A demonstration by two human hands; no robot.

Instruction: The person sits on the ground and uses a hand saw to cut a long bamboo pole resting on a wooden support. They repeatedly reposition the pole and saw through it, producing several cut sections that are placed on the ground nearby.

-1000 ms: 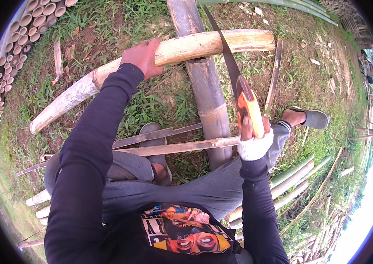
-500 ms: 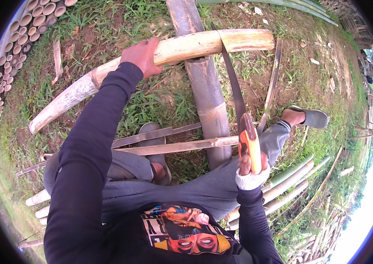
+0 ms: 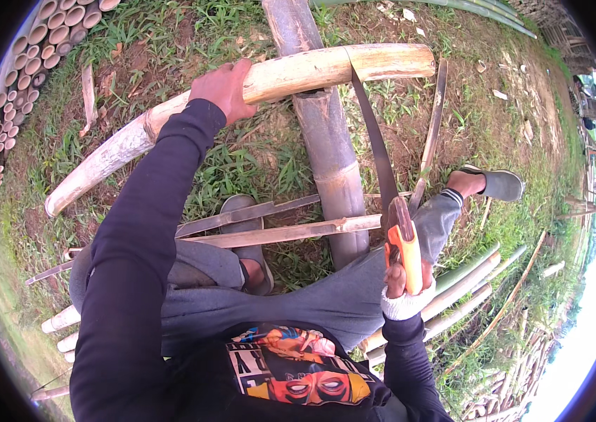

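A long, curved, pale bamboo pole (image 3: 298, 75) lies across a thick, dark bamboo post (image 3: 333, 151). My left hand (image 3: 224, 91) is closed around the pole, left of the post. In my right hand (image 3: 405, 276) is the orange handle of a hand saw (image 3: 377, 144), gripped near my right knee. Its long dark blade runs up and away to the pole, and the tip end meets the pole to the right of the post, where a thin cut line shows. How deep the cut goes cannot be seen.
Split bamboo strips (image 3: 291, 232) cross the ground before my legs, and another strip (image 3: 433, 126) lies right of the saw. Cut bamboo tubes (image 3: 48, 42) are stacked at the far left. Green bamboo poles (image 3: 463, 271) lie by my right leg. Grass and bare soil surround the post.
My right hand has drawn the saw back toward me, so less blade shows beyond the pole. My left hand keeps its grip on the pole.
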